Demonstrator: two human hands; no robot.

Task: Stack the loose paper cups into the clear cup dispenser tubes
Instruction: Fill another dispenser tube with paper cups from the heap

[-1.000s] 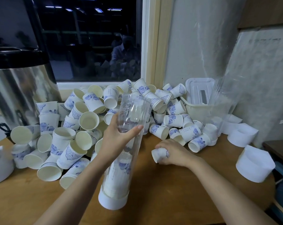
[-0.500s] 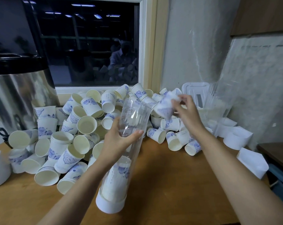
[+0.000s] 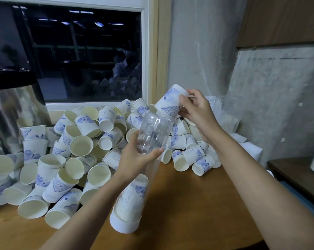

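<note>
**Cup brought to the tube mouth, not yet in**

The paper cup is inverted and tilted, with its base up toward 1 o'clock and its rim down toward 7 o'clock. It sits just at the open mouth of the clear dispenser tube. I cannot tell if the rim touches the mouth.

A second ago the right hand was low on the surface, at 3 o'clock of the tube, closing on this cup. Half a second ago it was mid-lift. Now the cup is at the mouth, so pick and carry look done. Alignment and drop remain.

The right fingers are clamped on the cup's wall near its base. The left hand is wrapped round the tube's upper half, where it gripped a second ago, with the thumb across the front. The tube leans with its mouth toward 12 o'clock.

Cup appearance: white paper with a blue floral print and a rolled rim. It shows no dents.

Inside the tube, the nested cups fill only the lower part, above a white end cap resting on the surface. The upper part is bare.

The loose cups are heaped from 9 to 1 o'clock of the tube, so most of the job remains. A steel urn stands at far 9 o'clock.
</note>
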